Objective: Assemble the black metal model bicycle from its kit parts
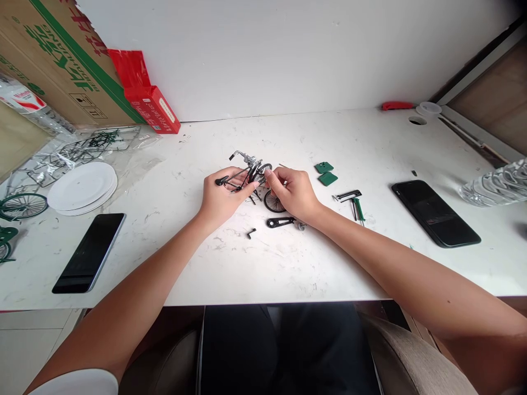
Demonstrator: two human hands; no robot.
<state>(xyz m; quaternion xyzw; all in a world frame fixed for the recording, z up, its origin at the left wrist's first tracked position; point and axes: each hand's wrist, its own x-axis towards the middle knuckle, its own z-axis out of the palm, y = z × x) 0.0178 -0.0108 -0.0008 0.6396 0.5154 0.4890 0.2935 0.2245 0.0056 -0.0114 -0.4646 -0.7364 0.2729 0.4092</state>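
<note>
A small black model bicycle (241,176) with silver parts and handlebars is held up off the table in front of me. My left hand (224,195) is closed round its frame, the saddle showing near my knuckles. My right hand (293,189) pinches the bicycle's front wheel (265,169) between thumb and fingers; the fingertips are partly hidden. A loose black spoked wheel (272,203) is on the table just under my right hand. Nearer me are a black chain-guard-like piece (280,221), a tiny silver part (301,226) and a small black pedal-like part (251,233).
Two green pieces (328,178), a black rack-like part (348,195) and a green part (358,210) are on the right. Phones (88,255) (435,213) flank my arms. White discs (84,186), part sprues (94,144) and a red box (152,107) stand left; a bottle (494,184) is right.
</note>
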